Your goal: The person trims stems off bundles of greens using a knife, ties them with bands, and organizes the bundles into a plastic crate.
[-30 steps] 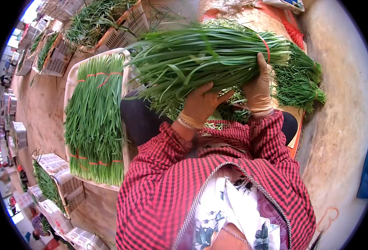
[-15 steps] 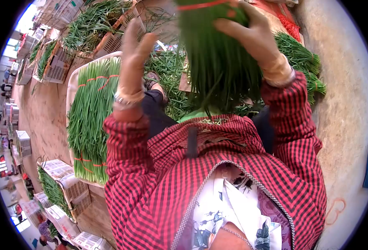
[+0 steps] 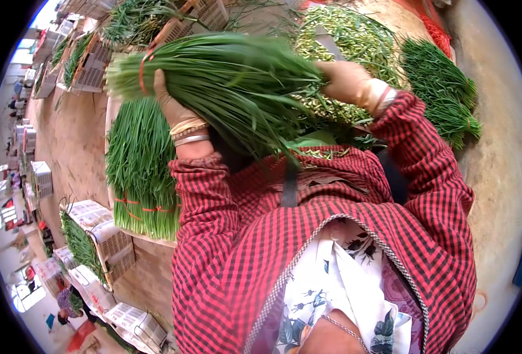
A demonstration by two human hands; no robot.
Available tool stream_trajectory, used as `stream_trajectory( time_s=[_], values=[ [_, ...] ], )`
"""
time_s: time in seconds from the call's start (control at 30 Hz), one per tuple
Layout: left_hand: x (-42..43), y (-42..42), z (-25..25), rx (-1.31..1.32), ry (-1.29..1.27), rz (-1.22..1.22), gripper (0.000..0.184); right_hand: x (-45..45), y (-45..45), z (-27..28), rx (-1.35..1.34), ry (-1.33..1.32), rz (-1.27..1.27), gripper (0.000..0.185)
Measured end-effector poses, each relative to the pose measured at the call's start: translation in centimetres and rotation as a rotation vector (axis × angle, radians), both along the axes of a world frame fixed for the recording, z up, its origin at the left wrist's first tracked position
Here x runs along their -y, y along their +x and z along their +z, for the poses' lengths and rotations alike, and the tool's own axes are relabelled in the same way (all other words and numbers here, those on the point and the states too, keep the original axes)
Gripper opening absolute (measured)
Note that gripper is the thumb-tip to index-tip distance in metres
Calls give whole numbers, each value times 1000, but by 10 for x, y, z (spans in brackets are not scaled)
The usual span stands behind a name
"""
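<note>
A thick bunch of garlic chives (image 3: 231,76) lies sideways in front of me, pale stem ends to the left, with a red band (image 3: 143,74) near them. My left hand (image 3: 175,109) is closed on its near side by the band, thumb showing and fingers hidden beneath. At the leaf-tip end, my right hand (image 3: 346,82) grips the bunch, its fingertips partly hidden among leaves. Below the left hand, more banded chives (image 3: 143,153) lie on a pale tray (image 3: 112,112), partly covered by the held bunch.
Pale cuttings (image 3: 355,29) are heaped beyond my right hand, with a flat grey strip (image 3: 327,41) on them. More chive bunches (image 3: 438,82) lie at the right. Plastic crates (image 3: 93,71) of greens stand at the left, another crate (image 3: 110,242) lower down. A person (image 3: 69,304) is far left.
The chive bunch has swung from hanging upright to lying sideways, stem ends now left. My left hand, apart from it before, has taken hold. My right hand has moved to the leaf tips.
</note>
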State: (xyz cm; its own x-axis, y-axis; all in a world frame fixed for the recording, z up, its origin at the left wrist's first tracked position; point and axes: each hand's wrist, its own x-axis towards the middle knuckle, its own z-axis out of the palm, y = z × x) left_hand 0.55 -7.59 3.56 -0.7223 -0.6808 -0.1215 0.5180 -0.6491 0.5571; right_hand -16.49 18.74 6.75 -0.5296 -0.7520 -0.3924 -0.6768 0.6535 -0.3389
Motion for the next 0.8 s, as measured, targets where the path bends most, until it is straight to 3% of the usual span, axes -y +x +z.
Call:
stream_trajectory(
  time_s=[0.07,0.17,0.3,0.37,0.53,0.8],
  values=[
    [12,16,-5,8,20,69,50,-29,-24,-29,-99,48,-146,45],
    [19,26,-12,157,-73,294,56,-48,-36,-45,292,-514,-293,33],
    [21,23,-26,94,-39,263,61,-26,-16,-15,593,-904,-339,23],
    [3,22,-8,78,-15,254,61,-19,1,23,611,-846,-324,23],
    [9,23,-20,38,5,247,59,12,49,55,846,-657,-236,18],
    [11,25,-29,-55,6,213,63,70,70,24,940,-373,-279,40]
  ],
)
